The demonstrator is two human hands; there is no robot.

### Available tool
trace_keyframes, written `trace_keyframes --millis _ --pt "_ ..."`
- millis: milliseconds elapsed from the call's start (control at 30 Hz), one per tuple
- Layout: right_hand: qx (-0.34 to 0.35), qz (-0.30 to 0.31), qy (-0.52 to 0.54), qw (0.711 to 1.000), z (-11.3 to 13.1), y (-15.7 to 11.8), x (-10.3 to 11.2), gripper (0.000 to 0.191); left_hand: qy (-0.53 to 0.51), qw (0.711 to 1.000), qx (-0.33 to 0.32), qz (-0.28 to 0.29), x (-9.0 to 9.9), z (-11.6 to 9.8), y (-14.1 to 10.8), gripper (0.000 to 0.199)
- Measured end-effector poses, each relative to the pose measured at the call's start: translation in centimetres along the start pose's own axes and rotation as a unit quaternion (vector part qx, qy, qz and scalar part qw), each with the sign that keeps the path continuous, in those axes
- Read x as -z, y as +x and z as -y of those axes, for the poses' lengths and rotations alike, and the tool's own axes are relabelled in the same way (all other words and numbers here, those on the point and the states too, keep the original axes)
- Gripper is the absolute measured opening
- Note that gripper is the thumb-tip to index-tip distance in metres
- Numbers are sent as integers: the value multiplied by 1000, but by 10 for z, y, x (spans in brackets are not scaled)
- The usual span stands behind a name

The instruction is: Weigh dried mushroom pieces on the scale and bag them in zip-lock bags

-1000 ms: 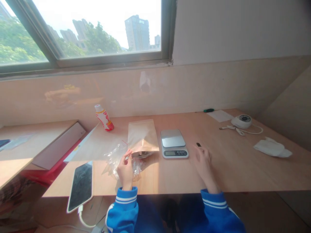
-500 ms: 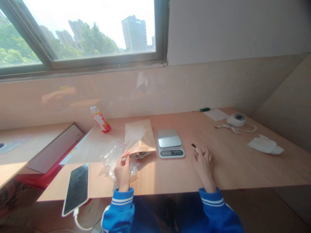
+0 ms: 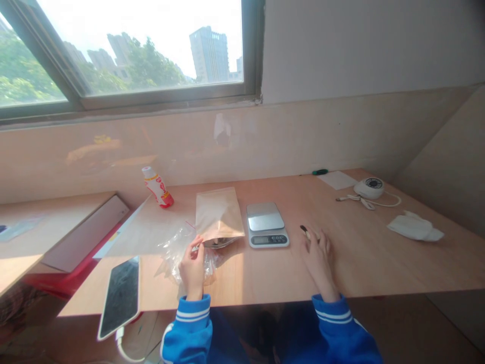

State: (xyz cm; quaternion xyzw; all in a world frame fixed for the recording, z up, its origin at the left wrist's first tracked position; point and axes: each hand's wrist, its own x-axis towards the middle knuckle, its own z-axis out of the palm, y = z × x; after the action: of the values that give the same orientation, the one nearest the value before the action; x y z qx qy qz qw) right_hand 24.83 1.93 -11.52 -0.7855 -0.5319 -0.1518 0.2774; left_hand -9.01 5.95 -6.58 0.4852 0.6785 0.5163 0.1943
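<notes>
Near the front edge of the desk, midway along, the left hand is curling its fingers closed over a crumpled plastic bag. The bag is bunched against the lower end of a kraft pouch, which is lying with something dark showing at that end; exactly what the fingers are gripping is hidden. The right hand is resting over the desk with its fingers loosely bent, a small dark object apparently pinched at the fingertips. A scale is sitting just beside the pouch, so a careless sideways tug could knock it. If the pouch tips, its dark contents could spill, and a loosened pinch could drop the small object. Toward the left, a phone is jutting past the front edge, its cable hanging down, so a snag could pull it off.
</notes>
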Motion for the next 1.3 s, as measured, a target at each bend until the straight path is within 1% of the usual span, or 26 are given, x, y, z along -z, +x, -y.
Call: trace_keyframes --millis 133,233,300,367,433,467,500,533,600,667,733,800,833,867,933,1000,1033,1067,1100,1133,1167,1200,1233,1300 --pt "1 1 3 1000 -1 0 1 41 4 1000 0 2 -1 0 0 21" --pt "-12 4 7 1000 1 -1 5 40 -2 1000 -3 4 -1 2 1 21" --pt "-37 15 10 999 4 -1 10 39 -2 1000 -5 6 -2 3 1 21" --pt "-82 32 22 996 9 6 18 38 4 1000 -5 6 -2 5 2 21" --pt "-129 46 50 989 20 21 28 36 16 1000 -1 3 -3 5 3 21" --pt "-138 53 71 986 27 31 33 36 20 1000 0 2 -3 5 4 20" --pt "-131 59 96 985 35 43 37 36 21 1000 0 3 -3 5 4 20" --pt "-106 65 126 984 44 56 41 36 21 1000 -1 5 -3 5 4 20" --pt "-16 71 200 977 66 80 43 35 18 1000 -3 10 -3 4 4 19" --pt "46 82 239 967 86 95 36 35 15 1000 -1 13 -3 4 4 18" --pt "72 122 220 965 101 100 25 35 11 1000 3 14 -3 5 4 17" --pt "79 163 186 966 111 96 14 36 6 1000 4 17 -3 6 4 16" --pt "79 168 175 967 114 92 12 39 5 1000 5 19 -4 6 4 16" --pt "80 157 174 969 116 87 13 43 2 1000 4 21 -4 7 5 16" --pt "92 110 197 970 123 75 24 49 -2 1000 1 24 -4 8 5 16" --pt "128 85 254 955 132 59 41 44 0 1000 -1 25 -4 8 5 16" --pt "150 104 290 939 138 49 49 37 4 1000 1 25 -4 7 5 17" --pt "168 158 322 918 146 39 56 32 8 1000 3 24 -4 7 5 17" --pt "186 224 344 893 155 28 60 31 10 1000 5 22 -4 7 6 17" --pt "197 273 360 870 164 17 60 30 8 1000 7 21 -4 7 6 17" --pt "208 302 367 855 174 6 58 31 3 1000 9 20 -4 7 6 17" --pt "213 317 364 849 184 -3 55 32 -5 1000 10 21 -4 7 7 17" --pt "201 324 349 856 194 -10 50 32 -13 1000 10 22 -4 8 7 17" --pt "155 336 284 885 215 -19 40 30 -21 999 7 23 -4 10 8 16"
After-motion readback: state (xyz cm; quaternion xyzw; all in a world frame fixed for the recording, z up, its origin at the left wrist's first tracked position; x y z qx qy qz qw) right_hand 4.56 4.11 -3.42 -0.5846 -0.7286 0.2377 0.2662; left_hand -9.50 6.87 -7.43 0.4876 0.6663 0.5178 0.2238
